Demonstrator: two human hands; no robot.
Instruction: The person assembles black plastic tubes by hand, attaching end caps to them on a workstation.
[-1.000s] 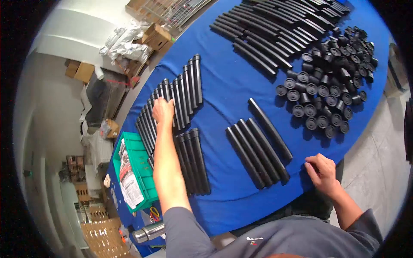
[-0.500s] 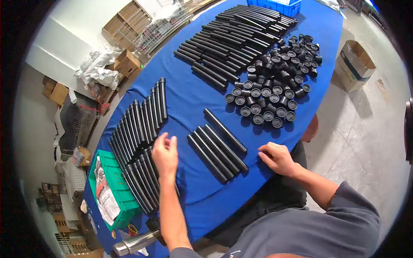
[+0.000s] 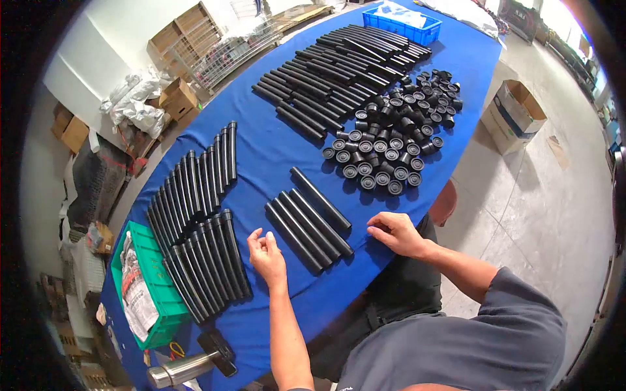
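My left hand (image 3: 267,258) hovers over the blue cloth, fingers apart and holding nothing. It is between the middle group of plain black tubes (image 3: 301,229) and the capped black tubes (image 3: 229,251) at the left. My right hand (image 3: 396,234) is near the table's front edge, just right of the middle tubes, with fingers loosely bent and apart and nothing visible in them. One black tube (image 3: 321,199) lies slightly apart from the others in that group. Beyond them is a pile of black round caps (image 3: 391,154).
Many plain black tubes (image 3: 332,72) lie at the far side, before a blue crate (image 3: 404,29). A green crate (image 3: 171,306) with printed paper stands at the left edge. Nearby lie a silver cylinder (image 3: 179,371) and a black object (image 3: 218,352). A cardboard box (image 3: 512,117) stands on the floor.
My left hand has moved away from the capped tubes, towards the middle tubes and me. My right hand stays near the table edge. The camera view has shifted.
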